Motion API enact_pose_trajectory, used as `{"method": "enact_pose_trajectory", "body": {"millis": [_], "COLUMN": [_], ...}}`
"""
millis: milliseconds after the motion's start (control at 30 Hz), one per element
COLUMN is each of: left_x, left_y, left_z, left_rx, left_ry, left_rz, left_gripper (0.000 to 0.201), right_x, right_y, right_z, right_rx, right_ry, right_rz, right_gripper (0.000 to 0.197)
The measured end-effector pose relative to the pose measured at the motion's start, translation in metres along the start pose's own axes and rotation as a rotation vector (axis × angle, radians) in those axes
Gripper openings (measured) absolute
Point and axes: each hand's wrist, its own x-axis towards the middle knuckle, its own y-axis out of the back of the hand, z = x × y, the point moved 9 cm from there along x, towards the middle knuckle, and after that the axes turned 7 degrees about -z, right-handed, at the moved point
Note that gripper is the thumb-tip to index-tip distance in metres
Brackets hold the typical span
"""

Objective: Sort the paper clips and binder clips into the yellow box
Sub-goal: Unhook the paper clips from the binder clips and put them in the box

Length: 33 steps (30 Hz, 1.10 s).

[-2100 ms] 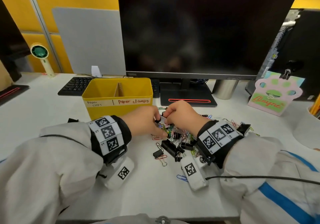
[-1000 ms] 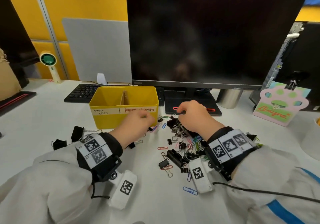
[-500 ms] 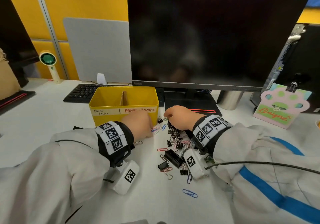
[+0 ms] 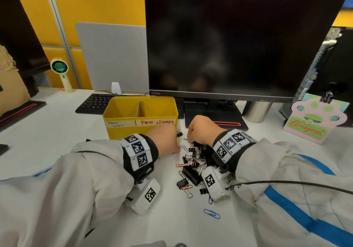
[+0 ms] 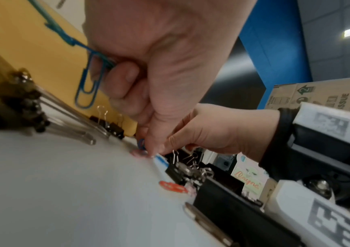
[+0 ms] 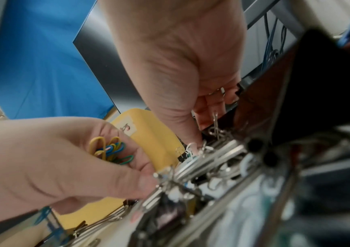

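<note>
Clips [image 4: 193,161], paper and binder, lie heaped on the tabletop [image 4: 57,132] just right of the yellow box [image 4: 140,124]; left hand [image 4: 166,140] clutches coloured paper clips [image 6: 111,150], right hand [image 4: 202,130] seemingly pinches one from the heap

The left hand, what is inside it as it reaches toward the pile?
Inside the curled left hand sits a bunch of coloured paper clips, yellow, blue and green; one blue paper clip hangs out below. Its fingers cover the rest, so the count cannot be told.
</note>
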Motion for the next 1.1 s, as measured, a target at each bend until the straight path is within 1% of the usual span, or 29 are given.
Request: {"method": "enact_pose_trajectory", "body": {"millis": [67, 133, 167, 233, 300, 333, 400, 433, 500, 533, 567, 600, 667, 733, 767, 800, 833, 867, 900, 933, 967, 1000, 1033, 1100], "left_x": [-0.004, -0.01, -0.013, -0.019, -0.029, -0.034, -0.04, -0.041, -0.044, -0.045, -0.046, -0.046, -0.043, -0.038, -0.034, -0.032, -0.03, -0.028, -0.025, -0.023, -0.021, -0.021, -0.02, -0.013], "left_y": [0.0, 0.006, 0.009, 0.015, 0.021, 0.022, 0.024, 0.025, 0.031, 0.034, 0.037, 0.04, 0.047, 0.054, 0.059, 0.066, 0.075, 0.083, 0.092, 0.101, 0.108, 0.114, 0.116, 0.108], "left_z": [-0.002, -0.011, -0.017, -0.027, -0.031, -0.034, -0.036, -0.037, -0.037, -0.037, -0.039, -0.042, -0.054, -0.072, -0.083, -0.094, -0.106, -0.119, -0.131, -0.141, -0.15, -0.155, -0.156, -0.149], "left_rx": [-0.091, -0.339, -0.537, -1.064, -1.567, -1.741, -1.96, -2.033, -2.14, -2.179, -2.202, -2.21, -2.17, -2.074, -2.016, -1.952, -1.875, -1.806, -1.742, -1.67, -1.549, -1.383, -1.203, -0.914], "left_ry": [0.002, 0.014, 0.011, -0.005, -0.016, -0.004, 0.024, 0.031, 0.027, 0.023, 0.021, 0.021, 0.033, 0.053, 0.06, 0.068, 0.071, 0.075, 0.07, 0.054, 0.046, 0.05, 0.06, 0.047], "left_rz": [-0.041, -0.047, -0.061, -0.117, -0.176, -0.189, -0.196, -0.195, -0.192, -0.189, -0.183, -0.168, -0.096, 0.017, 0.077, 0.137, 0.207, 0.281, 0.353, 0.416, 0.486, 0.53, 0.527, 0.435], "left_gripper": [0.027, 0.029, 0.029, 0.027, 0.017, 0.011, 0.011, 0.014, 0.018, 0.019, 0.02, 0.019, 0.013, 0.007, 0.009, 0.014, 0.019, 0.022, 0.024, 0.024, 0.019, 0.01, 0.001, 0.008], "right_x": [-0.001, -0.005, -0.008, -0.016, -0.027, -0.033, -0.047, -0.053, -0.065, -0.069, -0.072, -0.072, -0.073, -0.073, -0.07, -0.065, -0.057, -0.049, -0.043, -0.038, -0.034, -0.032, -0.031, -0.028], "right_y": [-0.005, -0.003, 0.004, 0.024, 0.046, 0.056, 0.075, 0.081, 0.084, 0.083, 0.082, 0.081, 0.084, 0.088, 0.087, 0.082, 0.072, 0.057, 0.042, 0.03, 0.024, 0.022, 0.021, 0.02], "right_z": [-0.001, -0.003, -0.004, -0.01, -0.022, -0.03, -0.046, -0.056, -0.083, -0.096, -0.107, -0.114, -0.125, -0.124, -0.121, -0.117, -0.115, -0.112, -0.106, -0.101, -0.097, -0.095, -0.094, -0.091], "right_rx": [-0.025, -0.018, 0.051, 0.294, 0.506, 0.562, 0.628, 0.685, 0.819, 0.824, 0.767, 0.677, 0.517, 0.521, 0.55, 0.551, 0.507, 0.432, 0.354, 0.277, 0.201, 0.14, 0.11, 0.114], "right_ry": [0.038, 0.082, 0.109, 0.18, 0.237, 0.255, 0.285, 0.326, 0.463, 0.516, 0.537, 0.54, 0.558, 0.575, 0.569, 0.544, 0.498, 0.44, 0.389, 0.365, 0.37, 0.392, 0.411, 0.422], "right_rz": [-0.035, -0.019, 0.023, 0.14, 0.24, 0.286, 0.375, 0.381, 0.285, 0.237, 0.224, 0.245, 0.342, 0.453, 0.468, 0.434, 0.345, 0.223, 0.113, 0.053, 0.047, 0.07, 0.098, 0.113], "right_gripper": [0.01, 0.008, 0.01, 0.011, 0.005, 0.005, 0.006, 0.006, 0.006, 0.008, 0.012, 0.014, 0.017, 0.016, 0.018, 0.025, 0.035, 0.044, 0.047, 0.044, 0.038, 0.031, 0.027, 0.028]}}
